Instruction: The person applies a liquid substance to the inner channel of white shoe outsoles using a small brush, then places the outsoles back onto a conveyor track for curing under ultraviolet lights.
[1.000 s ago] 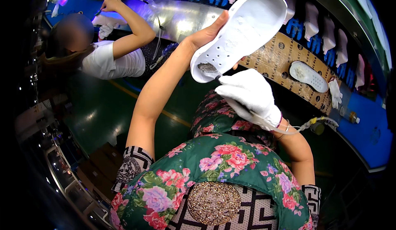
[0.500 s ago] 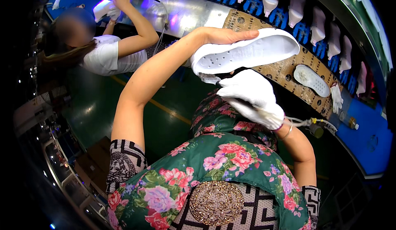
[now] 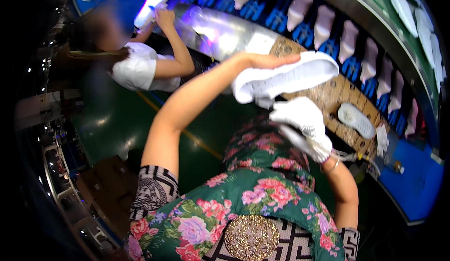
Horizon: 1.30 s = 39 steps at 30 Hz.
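Observation:
My bare left hand (image 3: 271,61) grips a white shoe sole (image 3: 307,72) with raised side walls, its thumb lying along the near rim. The sole is held tilted above the bench edge, its hollow inside partly facing me. Just below it is my right hand (image 3: 302,119) in a white knit glove, fingers bent together and slightly blurred. What those fingers hold, if anything, is hidden. A second sole (image 3: 356,120), grey-white with small holes, lies on the bench to the right, beside a loose white glove (image 3: 382,139).
The bench is covered with brown printed paper (image 3: 323,88). Behind it, a rack carries several pale pink shoe lasts (image 3: 348,41) on blue holders (image 3: 329,48). A small bottle (image 3: 398,167) stands on the blue surface (image 3: 415,190). On the left, a person (image 3: 150,66) holds another lit sole.
The sole in my left hand has tilted, showing less of its inside. My gloved right hand stays just below it. The whole view has shifted, and the person at left holds their sole differently.

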### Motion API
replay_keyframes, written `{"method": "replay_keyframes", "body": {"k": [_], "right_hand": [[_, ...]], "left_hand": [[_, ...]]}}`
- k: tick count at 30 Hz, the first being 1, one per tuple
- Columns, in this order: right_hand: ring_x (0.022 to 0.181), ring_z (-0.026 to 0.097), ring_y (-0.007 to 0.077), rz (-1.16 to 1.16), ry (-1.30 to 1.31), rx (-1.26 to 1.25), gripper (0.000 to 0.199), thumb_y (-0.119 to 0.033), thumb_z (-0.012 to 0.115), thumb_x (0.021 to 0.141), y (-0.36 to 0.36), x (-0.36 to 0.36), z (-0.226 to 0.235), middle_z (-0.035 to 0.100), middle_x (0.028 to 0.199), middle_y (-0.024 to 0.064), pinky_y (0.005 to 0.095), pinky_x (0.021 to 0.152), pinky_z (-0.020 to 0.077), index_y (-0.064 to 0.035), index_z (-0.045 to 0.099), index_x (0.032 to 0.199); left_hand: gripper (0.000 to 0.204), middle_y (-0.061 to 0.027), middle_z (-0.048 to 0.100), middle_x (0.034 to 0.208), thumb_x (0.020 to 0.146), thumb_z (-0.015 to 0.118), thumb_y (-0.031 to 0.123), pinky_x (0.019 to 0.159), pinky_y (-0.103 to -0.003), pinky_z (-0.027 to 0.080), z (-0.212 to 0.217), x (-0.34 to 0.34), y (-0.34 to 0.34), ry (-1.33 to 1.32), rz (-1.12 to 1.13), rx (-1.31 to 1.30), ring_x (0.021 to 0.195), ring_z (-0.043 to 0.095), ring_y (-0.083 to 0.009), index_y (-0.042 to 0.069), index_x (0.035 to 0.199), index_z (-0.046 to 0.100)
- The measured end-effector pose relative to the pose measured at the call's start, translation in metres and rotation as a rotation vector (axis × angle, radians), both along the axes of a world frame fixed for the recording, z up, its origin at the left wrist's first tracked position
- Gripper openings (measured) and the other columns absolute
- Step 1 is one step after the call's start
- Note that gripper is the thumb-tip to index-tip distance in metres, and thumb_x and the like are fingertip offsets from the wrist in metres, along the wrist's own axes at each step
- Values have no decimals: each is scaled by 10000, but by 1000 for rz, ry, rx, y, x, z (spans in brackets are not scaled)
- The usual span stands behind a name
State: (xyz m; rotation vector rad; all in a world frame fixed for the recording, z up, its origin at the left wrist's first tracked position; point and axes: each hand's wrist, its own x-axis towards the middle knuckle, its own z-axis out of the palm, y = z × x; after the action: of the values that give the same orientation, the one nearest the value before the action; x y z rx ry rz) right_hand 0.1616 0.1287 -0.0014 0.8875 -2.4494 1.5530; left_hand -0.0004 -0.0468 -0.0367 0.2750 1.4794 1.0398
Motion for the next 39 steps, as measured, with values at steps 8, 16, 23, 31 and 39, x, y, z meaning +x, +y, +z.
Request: {"method": "replay_keyframes", "body": {"k": [8,16,23,31,39], "right_hand": [[909,686,193,-510,-470,-470,145,53,740,800,9,3,12,724,986,119,302,844,535,33,728,943],[860,699,214,-422,-160,-78,147,2,769,757,16,-9,18,734,939,109,319,800,541,-28,745,899],[841,707,225,-393,-152,15,145,-47,812,729,16,11,12,747,895,77,331,787,538,-76,762,862],[825,704,246,-350,-5,-21,171,-11,804,713,3,13,34,740,892,101,337,764,548,-75,748,861],[787,678,245,-375,76,-95,178,34,791,723,6,4,43,721,854,105,328,725,533,-52,732,866]], "left_hand": [[825,-150,654,1214,935,354,717,888,-428,560,-53,63,-15,-805,742,716,1009,681,-285,70,1434,464],[488,-143,585,1342,1044,448,375,983,-418,524,-39,118,-5,-519,792,816,1159,618,-256,34,1392,479],[468,-225,609,1273,1016,517,239,826,-471,616,-129,133,-17,-526,747,803,1031,677,-362,17,1421,439],[767,-211,400,1513,922,519,516,1079,-578,417,-41,141,-16,-893,989,1277,1341,456,-403,44,1503,350],[974,-285,455,1445,823,623,622,1107,-511,395,-7,135,11,-601,1006,1153,1307,491,-406,43,1530,288]]}}
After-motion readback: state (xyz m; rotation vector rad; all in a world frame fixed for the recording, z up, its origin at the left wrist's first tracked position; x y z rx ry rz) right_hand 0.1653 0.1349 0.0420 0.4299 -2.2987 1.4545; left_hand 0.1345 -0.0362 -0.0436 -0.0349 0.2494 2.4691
